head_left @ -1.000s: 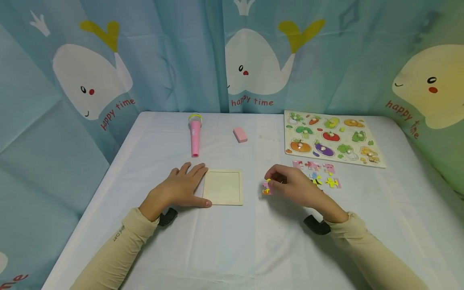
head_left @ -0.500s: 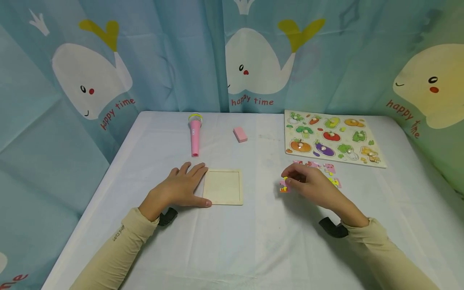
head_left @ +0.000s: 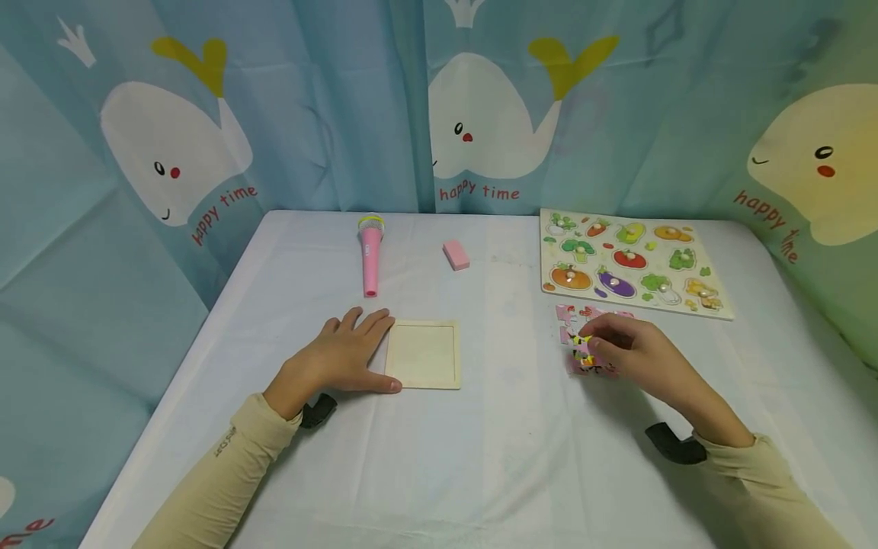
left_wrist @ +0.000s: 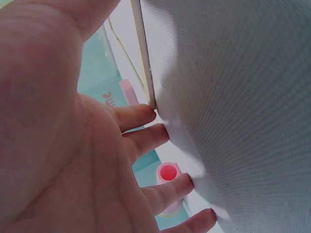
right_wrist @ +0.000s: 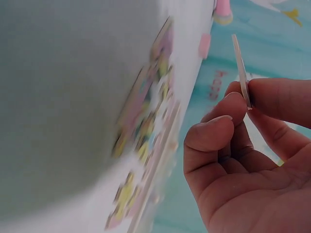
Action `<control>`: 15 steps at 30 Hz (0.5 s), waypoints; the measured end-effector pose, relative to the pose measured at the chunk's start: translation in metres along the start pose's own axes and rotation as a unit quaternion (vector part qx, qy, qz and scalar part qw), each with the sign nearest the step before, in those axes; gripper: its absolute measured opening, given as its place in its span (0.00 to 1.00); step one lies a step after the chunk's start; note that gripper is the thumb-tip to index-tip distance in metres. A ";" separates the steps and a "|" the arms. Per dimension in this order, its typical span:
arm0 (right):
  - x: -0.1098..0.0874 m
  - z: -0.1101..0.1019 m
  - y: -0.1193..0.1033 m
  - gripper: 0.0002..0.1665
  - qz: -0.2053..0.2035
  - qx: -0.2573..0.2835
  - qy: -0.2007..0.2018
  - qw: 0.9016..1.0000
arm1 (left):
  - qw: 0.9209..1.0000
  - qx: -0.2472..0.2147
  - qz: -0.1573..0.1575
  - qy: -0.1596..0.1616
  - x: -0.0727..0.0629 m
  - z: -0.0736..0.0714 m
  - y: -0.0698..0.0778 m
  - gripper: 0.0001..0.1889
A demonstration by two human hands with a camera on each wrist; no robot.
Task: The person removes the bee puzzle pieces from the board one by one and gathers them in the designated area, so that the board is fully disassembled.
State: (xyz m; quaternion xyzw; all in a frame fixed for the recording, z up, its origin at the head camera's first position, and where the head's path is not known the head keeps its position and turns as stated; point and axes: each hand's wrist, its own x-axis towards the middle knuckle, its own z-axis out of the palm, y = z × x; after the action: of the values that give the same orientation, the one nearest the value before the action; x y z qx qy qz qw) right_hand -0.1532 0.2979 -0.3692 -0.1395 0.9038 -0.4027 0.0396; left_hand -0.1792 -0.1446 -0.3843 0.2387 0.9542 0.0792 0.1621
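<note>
Blue whale-print curtain behind, white-clothed table

Right hand with puzzle piece, now rightward.

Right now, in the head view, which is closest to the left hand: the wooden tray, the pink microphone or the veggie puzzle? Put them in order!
From the left hand:
1. Wooden tray, touching its fingers, just right.
2. Pink microphone, behind the hand.
3. Veggie puzzle, far right, at the back.
</note>
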 end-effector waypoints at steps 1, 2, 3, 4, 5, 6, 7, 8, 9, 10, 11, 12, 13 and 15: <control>-0.002 -0.002 0.003 0.10 0.000 -0.002 0.005 1.000 | 1.000 0.000 -0.001 -0.001 0.000 0.000 0.000 0.58; -0.004 -0.004 0.006 0.10 0.000 -0.006 0.011 1.000 | 1.000 0.000 -0.001 -0.001 0.000 -0.001 0.000 0.58; -0.006 -0.006 0.010 0.10 0.002 -0.012 0.017 1.000 | 1.000 0.001 -0.002 -0.002 0.000 -0.001 0.001 0.58; -0.008 -0.009 0.012 0.10 0.006 -0.018 0.023 1.000 | 1.000 0.001 -0.002 -0.003 0.000 -0.001 0.001 0.58; -0.010 -0.011 0.015 0.11 0.009 -0.027 0.030 0.999 | 1.000 0.002 -0.002 -0.003 0.000 -0.001 0.001 0.58; -0.011 -0.013 0.018 0.11 0.015 -0.035 0.036 0.999 | 1.000 0.002 -0.002 -0.003 0.000 -0.001 0.001 0.58; -0.013 -0.015 0.021 0.11 0.022 -0.041 0.041 0.998 | 1.000 0.002 -0.003 -0.004 0.000 -0.001 0.001 0.58; -0.015 -0.017 0.024 0.11 0.030 -0.046 0.045 0.997 | 1.000 0.002 -0.002 -0.004 0.000 -0.001 0.001 0.58; -0.017 -0.018 0.026 0.12 0.040 -0.049 0.045 0.997 | 1.000 0.002 -0.002 -0.004 0.001 -0.001 0.000 0.58; -0.018 -0.020 0.028 0.12 0.050 -0.052 0.045 0.996 | 1.000 0.002 -0.002 -0.003 0.001 -0.001 0.000 0.58; -0.020 -0.022 0.030 0.13 0.062 -0.054 0.043 0.996 | 1.000 0.003 -0.002 -0.003 0.001 -0.001 0.000 0.58; -0.021 -0.024 0.033 0.14 0.075 -0.058 0.040 0.995 | 1.000 0.003 -0.002 -0.003 0.001 -0.001 0.000 0.58; -0.022 -0.025 0.035 0.15 0.087 -0.059 0.036 0.994 | 1.000 0.004 -0.003 -0.004 0.001 -0.001 0.000 0.58; -0.024 -0.029 0.039 0.16 0.113 -0.064 0.026 0.991 | 1.000 0.004 -0.003 -0.003 0.001 -0.001 0.000 0.58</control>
State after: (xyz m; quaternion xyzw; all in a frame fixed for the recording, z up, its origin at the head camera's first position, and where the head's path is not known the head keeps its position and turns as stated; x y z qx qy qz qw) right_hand -0.1440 0.3500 -0.3797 -0.0281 0.9384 -0.3405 0.0525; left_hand -0.1801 -0.1443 -0.3838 0.2369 0.9546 0.0743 0.1644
